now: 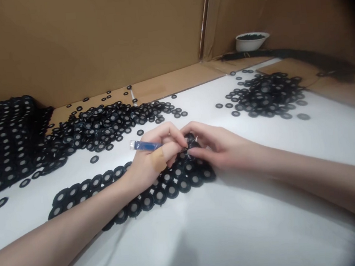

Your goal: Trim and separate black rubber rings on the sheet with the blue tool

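Observation:
A strip of linked black rings (171,189), each with a pale round centre, lies on the white surface under my hands. My left hand (154,156) is closed around a slim tool with a blue handle and a clear end (147,145); its working tip is hidden among the fingers. A tan bandage (158,159) is wrapped at the base of that thumb. My right hand (212,146) pinches the far right end of the strip between thumb and fingers. Both hands' fingertips meet over this end, and a tiny pale tip shows beside the right thumb.
Loose black rings lie in a pile (107,121) behind my left hand and another pile (266,91) at the right. A large linked sheet of rings (5,141) is at the far left. A white bowl (247,44) of dark bits stands by the cardboard wall (93,40).

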`<state>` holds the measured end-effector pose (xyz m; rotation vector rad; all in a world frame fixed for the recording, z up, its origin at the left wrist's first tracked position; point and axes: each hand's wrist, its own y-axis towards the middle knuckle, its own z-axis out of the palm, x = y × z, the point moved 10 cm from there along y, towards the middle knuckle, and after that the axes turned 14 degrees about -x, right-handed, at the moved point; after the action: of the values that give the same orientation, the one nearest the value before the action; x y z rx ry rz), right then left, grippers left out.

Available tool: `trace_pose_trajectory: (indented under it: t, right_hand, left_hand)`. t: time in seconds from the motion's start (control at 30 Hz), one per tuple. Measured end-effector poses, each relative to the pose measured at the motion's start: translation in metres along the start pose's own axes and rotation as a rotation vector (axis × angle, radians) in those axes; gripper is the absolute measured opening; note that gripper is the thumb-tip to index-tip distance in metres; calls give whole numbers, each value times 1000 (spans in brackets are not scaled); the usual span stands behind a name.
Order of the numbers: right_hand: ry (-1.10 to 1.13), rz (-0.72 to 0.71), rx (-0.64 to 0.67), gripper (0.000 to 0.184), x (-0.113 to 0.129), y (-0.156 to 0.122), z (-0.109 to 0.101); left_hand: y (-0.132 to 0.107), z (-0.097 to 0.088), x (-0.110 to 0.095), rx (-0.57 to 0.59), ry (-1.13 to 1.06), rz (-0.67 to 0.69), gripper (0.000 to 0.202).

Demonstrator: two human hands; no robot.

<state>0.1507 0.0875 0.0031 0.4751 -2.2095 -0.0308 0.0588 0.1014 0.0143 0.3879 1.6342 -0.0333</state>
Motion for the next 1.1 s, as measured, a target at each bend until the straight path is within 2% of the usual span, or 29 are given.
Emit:
trace_pose_trajectory:
  t: [0.53,0.87,0.93,1.0,1.1]
  right_hand:
    - [200,36,-18,24,-7,6,1]
    - [113,84,4,23,-8,5,0]
    - [42,105,38,27,-8,3,-2]
    - [-4,97,97,38,-6,1,-2]
    - [-9,72,164,47,-3,-1,-1]
  left_hand:
    - [-2,5,0,43,3,20,8]
    - [-4,5,1,60,-11,23,8]
    - [-4,5,0,63,-27,31,8]
    - [-5,5,-1,78,-29,30,8]
    - [-6,7,-1,108,-36,10,8]
